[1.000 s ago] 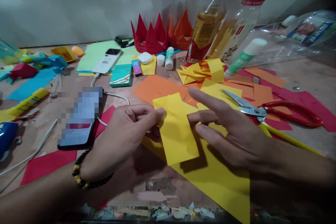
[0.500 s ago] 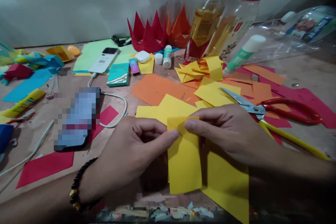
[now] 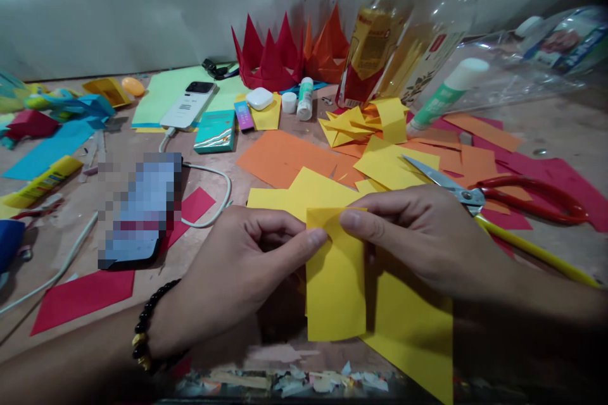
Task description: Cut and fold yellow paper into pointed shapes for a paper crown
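Between my two hands, above the table's front edge, hangs a folded piece of yellow paper (image 3: pixel 336 291). My left hand (image 3: pixel 256 259) pinches its upper left edge between thumb and fingers. At its upper right corner, my right hand (image 3: pixel 408 234) pinches it the same way, thumb on the near face. The fingers behind the paper are partly hidden. Below my right hand lies a larger yellow sheet (image 3: pixel 413 329), its corner reaching over the table edge. More yellow paper (image 3: pixel 308 193) lies just beyond my hands. Scissors with red handles (image 3: pixel 532 199) rest right of my right hand.
A phone (image 3: pixel 142 215) with a white cable lies at left. Red (image 3: pixel 268 57) and orange paper crowns (image 3: pixel 327 47) stand at the back, beside drink bottles (image 3: pixel 370 44). A glue stick (image 3: pixel 449 95) leans over orange scraps at right. Paper bits (image 3: pixel 327 381) litter the front edge.
Both hands keep their pinch on the yellow paper. The whole view has shifted slightly; the paper sits a touch further right and its lower end slightly higher.
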A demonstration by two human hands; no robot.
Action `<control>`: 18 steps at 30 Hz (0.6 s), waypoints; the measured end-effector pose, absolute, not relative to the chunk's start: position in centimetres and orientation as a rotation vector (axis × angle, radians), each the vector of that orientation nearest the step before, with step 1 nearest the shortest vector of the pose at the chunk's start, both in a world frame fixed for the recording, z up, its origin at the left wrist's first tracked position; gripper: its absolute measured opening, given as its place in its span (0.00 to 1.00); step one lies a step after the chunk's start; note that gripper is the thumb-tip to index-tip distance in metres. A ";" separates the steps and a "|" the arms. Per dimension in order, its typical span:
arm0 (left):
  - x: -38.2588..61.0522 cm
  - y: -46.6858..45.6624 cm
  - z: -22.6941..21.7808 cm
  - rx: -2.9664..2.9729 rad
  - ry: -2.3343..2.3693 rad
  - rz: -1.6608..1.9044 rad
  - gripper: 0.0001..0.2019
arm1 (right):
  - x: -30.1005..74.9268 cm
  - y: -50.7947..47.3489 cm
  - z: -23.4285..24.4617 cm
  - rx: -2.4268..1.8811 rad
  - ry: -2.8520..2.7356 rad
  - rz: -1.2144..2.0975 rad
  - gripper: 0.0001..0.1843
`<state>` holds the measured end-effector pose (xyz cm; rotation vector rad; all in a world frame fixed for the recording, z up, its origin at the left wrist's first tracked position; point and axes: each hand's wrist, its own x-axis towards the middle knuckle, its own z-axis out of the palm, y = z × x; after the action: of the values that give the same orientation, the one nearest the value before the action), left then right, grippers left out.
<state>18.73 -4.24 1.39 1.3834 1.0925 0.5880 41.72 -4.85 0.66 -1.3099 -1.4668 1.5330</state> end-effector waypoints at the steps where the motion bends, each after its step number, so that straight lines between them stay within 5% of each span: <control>1: 18.8 -4.2 1.3 1.381 1.094 0.587 0.14 | 41.7 -4.8 0.7 -1.307 -1.467 1.531 0.12; 12: 19.0 -4.3 1.3 1.294 1.080 0.525 0.12 | 42.1 -4.6 0.3 -1.383 -1.645 1.264 0.31; 18: 19.1 -4.1 1.4 1.229 1.049 0.543 0.10 | 42.1 -4.5 0.5 -1.352 -1.575 1.384 0.30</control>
<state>19.12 -4.12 1.43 1.2287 1.0493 0.5429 42.10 -4.48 0.47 -1.3523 -1.5752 1.3842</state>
